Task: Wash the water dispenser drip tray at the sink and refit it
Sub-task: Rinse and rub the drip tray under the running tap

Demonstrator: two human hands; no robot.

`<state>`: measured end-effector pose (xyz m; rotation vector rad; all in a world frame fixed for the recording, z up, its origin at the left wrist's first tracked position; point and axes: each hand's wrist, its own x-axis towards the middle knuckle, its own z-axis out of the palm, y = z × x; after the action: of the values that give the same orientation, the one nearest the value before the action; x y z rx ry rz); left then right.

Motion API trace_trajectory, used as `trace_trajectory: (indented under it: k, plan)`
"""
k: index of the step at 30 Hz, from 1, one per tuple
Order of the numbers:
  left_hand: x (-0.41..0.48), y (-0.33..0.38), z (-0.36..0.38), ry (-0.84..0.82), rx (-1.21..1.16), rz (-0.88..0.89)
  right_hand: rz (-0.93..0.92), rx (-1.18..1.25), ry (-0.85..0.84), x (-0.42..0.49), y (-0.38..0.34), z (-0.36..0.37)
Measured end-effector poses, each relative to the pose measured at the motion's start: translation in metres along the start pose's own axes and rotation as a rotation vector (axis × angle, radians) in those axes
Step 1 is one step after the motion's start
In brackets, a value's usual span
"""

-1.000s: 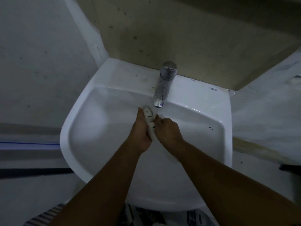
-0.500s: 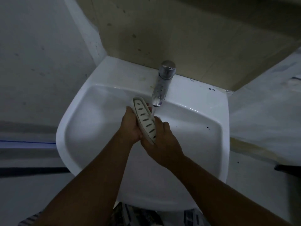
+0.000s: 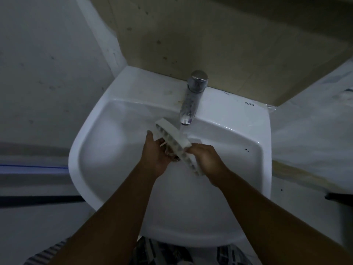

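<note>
A white slotted drip tray is held on edge over the white sink basin, just below the spout of the chrome tap. Its ribbed underside faces left toward my left hand. My right hand grips the tray's near end from the right. My left hand is beside the tray with its fingers apart, palm toward the ribbed face; I cannot tell whether the fingertips touch it. The drain is mostly hidden behind the hands.
The sink is mounted in a corner, with a beige wall behind the tap and grey-white walls on both sides. A dark object juts in at the right edge. Patterned fabric shows below the basin's front rim.
The tray has turned: its slotted top faced me half a second ago, now the ribbed underside faces left. My left hand has come off the tray and opened; the right keeps hold.
</note>
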<state>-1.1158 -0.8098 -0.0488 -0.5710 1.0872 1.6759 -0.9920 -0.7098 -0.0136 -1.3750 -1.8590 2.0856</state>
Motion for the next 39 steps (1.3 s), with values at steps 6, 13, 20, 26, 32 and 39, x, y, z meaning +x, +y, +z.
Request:
trace_trajectory:
  k: [6,13,20,26,32,39]
  plan:
    - [-0.002,-0.009,-0.001,-0.034,0.013,-0.001,0.285,0.245,-0.213,0.001,-0.013,-0.003]
    - [-0.008,-0.007,0.013,-0.142,-0.274,0.006,0.327,0.235,-0.298,-0.004,-0.019,-0.003]
    - [-0.001,-0.007,0.016,-0.075,-0.195,0.106,-0.196,-0.476,-0.004,-0.002,0.001,0.010]
    - [0.005,-0.006,0.014,-0.002,-0.184,0.188,-0.397,-0.548,0.154,-0.005,0.012,0.022]
    - [0.003,-0.008,0.020,0.106,-0.318,0.344,-0.241,-0.530,0.176,-0.009,-0.003,0.044]
    - [0.002,-0.021,0.028,0.145,-0.343,0.408,0.141,-0.490,0.366,0.007,-0.015,0.069]
